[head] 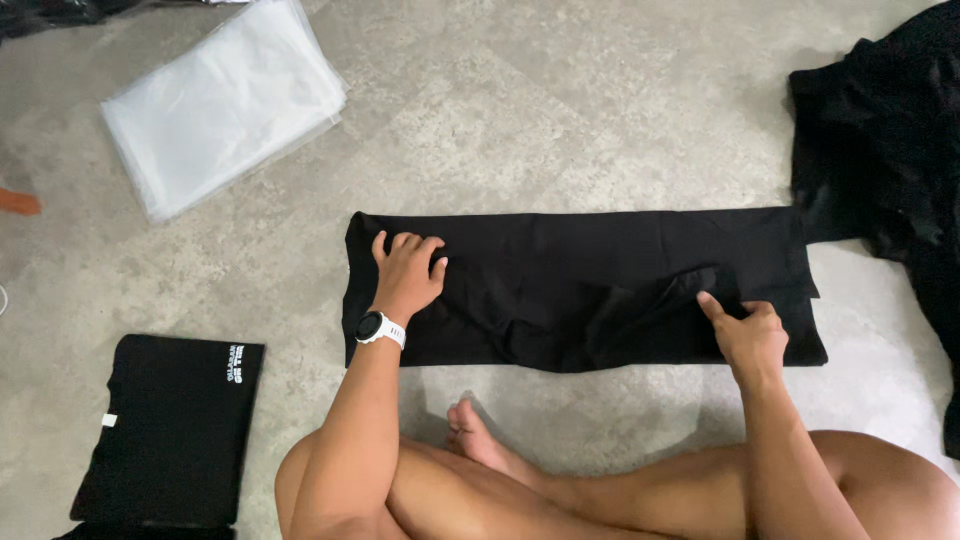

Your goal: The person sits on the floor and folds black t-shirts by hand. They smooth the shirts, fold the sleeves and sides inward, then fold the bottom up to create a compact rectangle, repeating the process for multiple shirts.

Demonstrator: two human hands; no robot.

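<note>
Black garment [590,285] lies flat on floor [560,120], folded into long strip, right in front of crossed legs. Left hand [408,275], w/ white watch [380,328], pressed on its left end, fingers spread. Right hand [745,330] pinches a fold near right end. Clear bags [220,100] upper left, folded black shirt [170,430] lower left, black pile [890,160] at right.

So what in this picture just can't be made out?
- Heap of black clothes, head view: cut off by the right edge; separate pieces blend together.
- Orange object: cut by the left edge, kind unclear.
- Folded black shirt: its lower end runs off the bottom edge.
- Long black garment: the left hand and right hand cover parts; its type is unclear.
</note>
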